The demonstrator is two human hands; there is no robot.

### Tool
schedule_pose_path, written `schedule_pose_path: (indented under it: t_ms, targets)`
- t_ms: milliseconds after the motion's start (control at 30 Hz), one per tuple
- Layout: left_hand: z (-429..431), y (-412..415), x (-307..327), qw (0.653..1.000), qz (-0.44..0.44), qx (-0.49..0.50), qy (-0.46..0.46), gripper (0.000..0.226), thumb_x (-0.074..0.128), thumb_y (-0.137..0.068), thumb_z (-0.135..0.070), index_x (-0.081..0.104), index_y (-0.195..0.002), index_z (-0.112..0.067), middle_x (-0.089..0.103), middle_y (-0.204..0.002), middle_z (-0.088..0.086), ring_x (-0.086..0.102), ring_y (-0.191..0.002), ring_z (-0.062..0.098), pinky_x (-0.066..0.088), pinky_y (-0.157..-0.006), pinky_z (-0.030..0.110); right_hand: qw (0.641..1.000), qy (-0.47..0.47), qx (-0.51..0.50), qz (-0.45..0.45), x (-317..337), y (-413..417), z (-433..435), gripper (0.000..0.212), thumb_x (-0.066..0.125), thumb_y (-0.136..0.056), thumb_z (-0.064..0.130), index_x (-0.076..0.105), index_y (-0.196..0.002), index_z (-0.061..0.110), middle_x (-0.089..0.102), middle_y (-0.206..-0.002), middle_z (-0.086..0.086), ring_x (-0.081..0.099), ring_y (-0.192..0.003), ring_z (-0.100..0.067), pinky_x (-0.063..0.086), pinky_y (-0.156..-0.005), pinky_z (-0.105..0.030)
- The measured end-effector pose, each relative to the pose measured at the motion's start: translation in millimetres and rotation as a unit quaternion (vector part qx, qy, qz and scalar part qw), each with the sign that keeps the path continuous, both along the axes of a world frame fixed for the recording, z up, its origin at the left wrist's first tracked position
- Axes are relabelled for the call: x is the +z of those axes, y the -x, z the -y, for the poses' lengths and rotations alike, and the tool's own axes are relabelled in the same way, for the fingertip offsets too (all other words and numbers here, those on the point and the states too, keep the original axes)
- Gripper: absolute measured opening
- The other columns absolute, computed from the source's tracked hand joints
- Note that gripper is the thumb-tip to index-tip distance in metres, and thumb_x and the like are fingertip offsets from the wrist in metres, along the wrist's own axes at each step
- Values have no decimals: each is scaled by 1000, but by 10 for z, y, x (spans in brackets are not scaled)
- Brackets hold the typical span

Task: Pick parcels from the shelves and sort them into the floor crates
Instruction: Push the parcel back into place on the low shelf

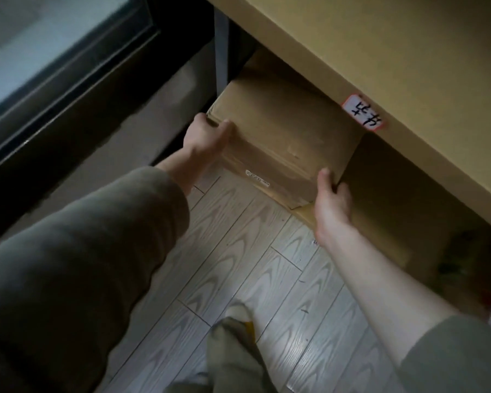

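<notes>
My left hand (207, 137) and right hand (330, 199) clasp opposite corners of a creased brown cardboard parcel (281, 143). A big smooth tan cardboard box (394, 61) overhangs it; pale wood-grain floor planks (253, 251) lie below.

One head-worn view, steeply down and forward, close over the floor (255, 279) before low shelving (380, 52)

The person wears a loose olive-grey top. Its left sleeve (77, 251) reaches the wrist; the right sleeve (459, 355) is pushed above the bare forearm. Trousers (233, 355) match.
</notes>
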State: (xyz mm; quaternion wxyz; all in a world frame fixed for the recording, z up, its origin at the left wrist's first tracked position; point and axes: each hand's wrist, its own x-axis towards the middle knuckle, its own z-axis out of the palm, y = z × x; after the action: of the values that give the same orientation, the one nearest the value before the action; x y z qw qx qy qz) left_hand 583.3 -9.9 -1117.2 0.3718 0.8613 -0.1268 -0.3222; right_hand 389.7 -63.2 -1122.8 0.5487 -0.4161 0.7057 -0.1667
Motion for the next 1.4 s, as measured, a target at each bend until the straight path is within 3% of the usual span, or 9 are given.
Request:
schedule_pose_path:
  t_ms: [167, 333, 500, 667, 800, 967, 1100, 1267, 1400]
  targets:
    - [-128, 177, 185, 993, 44, 40, 105, 36, 63, -79, -40, 45, -96, -14, 48, -79, -9, 49, -74, 8, 42, -65, 23, 993, -30, -85, 74, -54, 229, -100, 59, 47, -93, 43, 27, -143, 20, 34, -148, -8, 41, -130, -27, 36, -103, -35]
    - [-409, 613, 539, 973, 155, -39, 166, 38, 64, -77, -44, 47, -91, -13, 50, -81, -7, 50, -79, 13, 45, -74, 32, 957, -158, -142, 198, -92, 668, -348, 36, 40, -98, 32, 44, -128, 13, 45, -137, -8, 49, -116, -22, 40, -92, -35]
    - [-544, 1146, 652, 936, 237, -218, 140, 50, 57, -78, -54, 65, -100, -11, 56, -103, 15, 52, -99, 30, 41, -90, 46, 993, -86, -70, -43, 17, 854, -331, 25, 40, -98, 32, 53, -114, 19, 56, -129, -11, 51, -89, -16, 38, -79, -29]
    - [-555, 1370, 530, 955, 172, -210, 118, 28, 48, -92, -34, 64, -111, -22, 25, -150, 20, 19, -141, 34, 11, -110, 63, 994, 5, -104, -26, 332, 838, -181, 38, 43, -96, 33, 48, -129, 14, 54, -115, -1, 49, -77, -9, 43, -79, -23]
    - [-494, 1278, 482, 981, 70, -111, 146, 68, 57, -86, -41, 28, -144, -22, 8, -156, 12, 13, -143, 25, 16, -114, 54, 996, -30, -53, 59, 577, 697, -232, 93, 53, -63, 76, 33, -140, 28, 47, -133, 1, 52, -112, -18, 42, -94, -40]
    - [-288, 905, 452, 997, -18, -20, 75, 86, 61, -77, -52, 23, -145, -14, 15, -154, 11, 18, -141, 25, 19, -115, 44, 998, -5, -13, 60, 737, 532, -360, 124, 57, -39, 79, 22, -145, 26, 29, -151, 0, 33, -135, -24, 30, -109, -52]
    - [-264, 586, 462, 994, -87, -33, 59, 81, 72, -62, -58, 47, -125, -13, 48, -127, 6, 53, -109, 20, 51, -90, 37, 997, 8, 13, 74, 786, 446, -411, 95, 63, -63, 67, 28, -142, 25, 40, -139, 4, 42, -116, -15, 35, -105, -46]
    - [-444, 532, 599, 988, -21, 39, 150, 40, 69, -66, -49, 57, -96, -27, 57, -112, 6, 58, -100, 19, 52, -87, 41, 966, -98, -54, 233, 604, 525, -491, 27, 54, -88, 30, 59, -109, 15, 65, -109, -5, 60, -103, -21, 49, -91, -42]
    - [-677, 783, 721, 977, 41, 0, 208, 23, 65, -78, -34, 56, -95, -22, 58, -96, -2, 55, -89, 13, 49, -81, 31, 944, -170, -98, 264, 348, 593, -675, 32, 40, -95, 26, 56, -116, 9, 63, -117, -12, 57, -110, -26, 42, -101, -38]
